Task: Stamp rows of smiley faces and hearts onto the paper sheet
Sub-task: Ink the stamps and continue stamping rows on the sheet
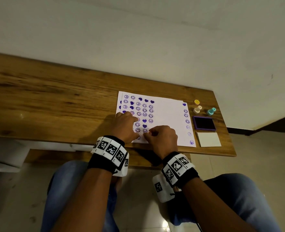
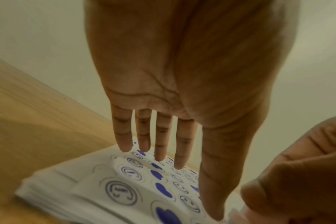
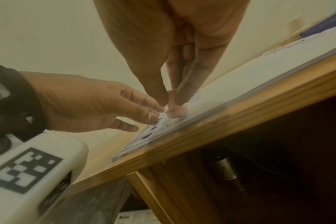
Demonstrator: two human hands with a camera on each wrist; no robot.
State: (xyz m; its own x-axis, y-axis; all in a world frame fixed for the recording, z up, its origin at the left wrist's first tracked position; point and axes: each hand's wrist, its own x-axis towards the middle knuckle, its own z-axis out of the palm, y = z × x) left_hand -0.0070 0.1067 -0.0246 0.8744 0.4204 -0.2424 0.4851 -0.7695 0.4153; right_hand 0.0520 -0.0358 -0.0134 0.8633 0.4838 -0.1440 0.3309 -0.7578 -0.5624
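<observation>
A white paper sheet (image 1: 167, 114) lies on the wooden table (image 1: 54, 97), covered on its left with purple smiley faces and hearts, plus a column along its right edge. My left hand (image 1: 125, 126) lies flat on the sheet's left part, fingers straight (image 2: 159, 144). My right hand (image 1: 162, 138) pinches a small pale pink stamp (image 3: 175, 112) between thumb and fingers, its base down on the paper near the front edge. In the head view the stamp is hidden under the hand.
Right of the sheet stand a yellow smiley stamp (image 1: 196, 102), a cream stamp (image 1: 197, 109) and a teal stamp (image 1: 211, 111). A purple ink pad (image 1: 204, 123) lies open, its white lid (image 1: 208, 139) in front. The sheet tops a paper stack (image 2: 48, 201).
</observation>
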